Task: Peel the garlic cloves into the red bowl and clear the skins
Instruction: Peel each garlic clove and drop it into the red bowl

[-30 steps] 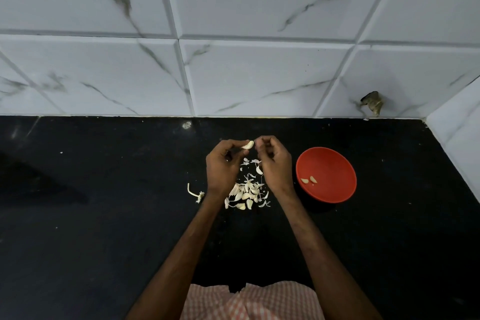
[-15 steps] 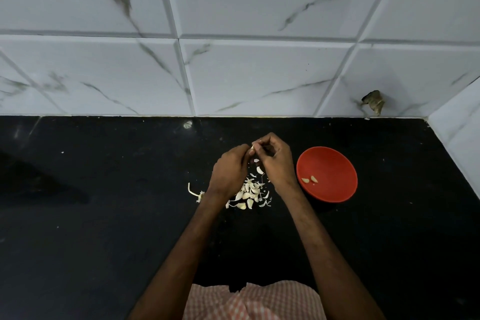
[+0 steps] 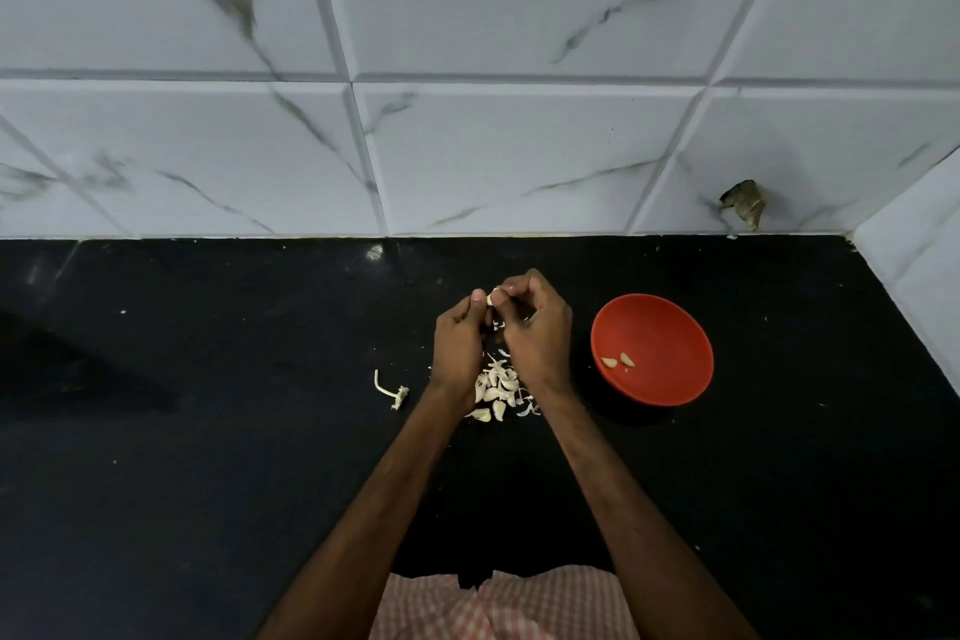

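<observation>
The person is holding one garlic clove (image 3: 491, 298) up between both hands. The left hand (image 3: 460, 343) is pinching it with curled fingers, and the right hand (image 3: 537, 327) is nipping at its other end with thumb and fingertip, the remaining fingers tucked in. The clove is mostly hidden between the fingertips, so I cannot tell how much skin is clinging to it. The step looks like stripping the skin. It is likely going best if the left hand is only steadying while the right is catching a loose edge with a nail and drawing it off lengthwise, not squeezing and bruising the flesh. Below the hands, toward the wrists, the pile of cloves and loose skins (image 3: 496, 390) is lying on the black countertop (image 3: 208, 431), so scraps are dropping where they can be gathered later. The red bowl (image 3: 670, 327) is sitting just outside the right hand with two peeled cloves (image 3: 618, 361) in it, a short reach for the finished one. A bare stalk piece (image 3: 389, 387) is lying outside the left wrist.
</observation>
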`<control>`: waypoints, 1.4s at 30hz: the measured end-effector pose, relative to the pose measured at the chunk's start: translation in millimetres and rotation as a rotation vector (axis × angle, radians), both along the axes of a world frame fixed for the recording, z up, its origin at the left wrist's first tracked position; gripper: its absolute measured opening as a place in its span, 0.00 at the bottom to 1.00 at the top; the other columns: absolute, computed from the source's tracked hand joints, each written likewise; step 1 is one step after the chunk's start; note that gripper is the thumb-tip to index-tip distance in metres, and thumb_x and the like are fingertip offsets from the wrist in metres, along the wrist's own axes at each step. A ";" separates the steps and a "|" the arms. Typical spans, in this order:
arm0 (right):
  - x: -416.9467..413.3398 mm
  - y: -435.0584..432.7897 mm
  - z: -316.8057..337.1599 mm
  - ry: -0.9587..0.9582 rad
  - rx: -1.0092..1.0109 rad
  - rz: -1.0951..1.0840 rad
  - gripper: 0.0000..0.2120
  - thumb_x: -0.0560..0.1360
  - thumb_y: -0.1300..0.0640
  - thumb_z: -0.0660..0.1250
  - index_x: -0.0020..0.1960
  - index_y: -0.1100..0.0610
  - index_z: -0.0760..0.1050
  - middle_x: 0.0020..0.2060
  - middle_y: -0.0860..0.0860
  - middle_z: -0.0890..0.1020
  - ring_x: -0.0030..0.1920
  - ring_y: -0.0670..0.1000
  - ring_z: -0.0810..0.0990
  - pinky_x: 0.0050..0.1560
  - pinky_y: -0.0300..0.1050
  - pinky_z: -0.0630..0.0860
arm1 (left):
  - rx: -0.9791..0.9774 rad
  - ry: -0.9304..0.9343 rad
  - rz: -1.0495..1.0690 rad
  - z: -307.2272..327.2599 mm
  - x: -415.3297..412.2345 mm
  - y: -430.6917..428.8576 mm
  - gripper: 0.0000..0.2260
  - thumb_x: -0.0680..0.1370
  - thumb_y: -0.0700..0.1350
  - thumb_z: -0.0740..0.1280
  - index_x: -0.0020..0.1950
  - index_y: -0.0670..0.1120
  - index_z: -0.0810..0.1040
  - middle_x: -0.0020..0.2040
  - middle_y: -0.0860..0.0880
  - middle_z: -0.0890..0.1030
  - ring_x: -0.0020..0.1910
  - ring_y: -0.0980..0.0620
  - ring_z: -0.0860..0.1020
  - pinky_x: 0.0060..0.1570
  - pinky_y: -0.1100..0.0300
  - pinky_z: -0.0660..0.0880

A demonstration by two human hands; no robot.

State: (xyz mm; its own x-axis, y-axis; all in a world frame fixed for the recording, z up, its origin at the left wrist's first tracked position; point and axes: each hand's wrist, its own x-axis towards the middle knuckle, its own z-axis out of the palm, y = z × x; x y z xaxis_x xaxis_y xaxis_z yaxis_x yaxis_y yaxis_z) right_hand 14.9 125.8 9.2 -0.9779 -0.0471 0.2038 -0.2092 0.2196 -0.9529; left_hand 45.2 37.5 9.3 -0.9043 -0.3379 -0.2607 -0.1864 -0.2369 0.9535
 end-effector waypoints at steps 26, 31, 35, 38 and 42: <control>-5.3 5.2 3.6 -0.345 0.242 0.166 0.15 0.84 0.52 0.61 0.43 0.58 0.78 0.30 0.46 0.78 0.33 0.46 0.77 0.39 0.47 0.74 | -0.756 0.054 -0.314 -13.2 -0.3 -37.3 0.13 0.85 0.53 0.58 0.42 0.51 0.71 0.36 0.52 0.77 0.35 0.56 0.74 0.38 0.51 0.71; -9.5 12.8 -1.4 -0.214 0.215 0.136 0.06 0.81 0.59 0.66 0.48 0.57 0.80 0.38 0.46 0.83 0.39 0.41 0.82 0.41 0.37 0.78 | -0.691 0.057 -0.211 -18.7 1.6 -36.5 0.12 0.85 0.51 0.59 0.42 0.54 0.71 0.32 0.56 0.75 0.31 0.59 0.71 0.37 0.54 0.69; -8.4 16.6 -3.9 -0.195 0.105 0.107 0.08 0.79 0.66 0.67 0.50 0.56 0.83 0.43 0.47 0.85 0.45 0.45 0.84 0.38 0.42 0.81 | -0.617 0.115 -0.165 -18.9 0.2 -35.6 0.07 0.84 0.47 0.63 0.49 0.51 0.79 0.37 0.62 0.79 0.36 0.61 0.76 0.39 0.59 0.72; -8.6 15.1 -2.9 -0.178 0.009 0.127 0.05 0.78 0.63 0.70 0.51 0.56 0.83 0.45 0.47 0.86 0.48 0.46 0.84 0.48 0.47 0.82 | -0.567 0.158 -0.117 -14.3 -0.3 -33.2 0.05 0.82 0.44 0.67 0.52 0.49 0.83 0.41 0.61 0.83 0.41 0.62 0.81 0.42 0.69 0.74; -5.0 12.5 -3.9 -0.148 -0.059 0.118 0.04 0.76 0.61 0.73 0.50 0.56 0.83 0.45 0.49 0.86 0.48 0.49 0.85 0.49 0.49 0.83 | -0.498 0.214 -0.059 -9.4 -0.2 -32.9 0.07 0.79 0.38 0.70 0.55 0.44 0.85 0.47 0.53 0.86 0.48 0.57 0.84 0.50 0.64 0.79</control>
State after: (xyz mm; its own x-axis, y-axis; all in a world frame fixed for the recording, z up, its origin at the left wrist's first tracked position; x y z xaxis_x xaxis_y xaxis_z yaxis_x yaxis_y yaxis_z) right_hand 9.9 138.3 5.3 -0.9858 -0.1555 0.0641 -0.0869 0.1444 -0.9857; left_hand 45.0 4.6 -0.2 -0.9410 -0.3202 0.1099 0.0250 0.2578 0.9659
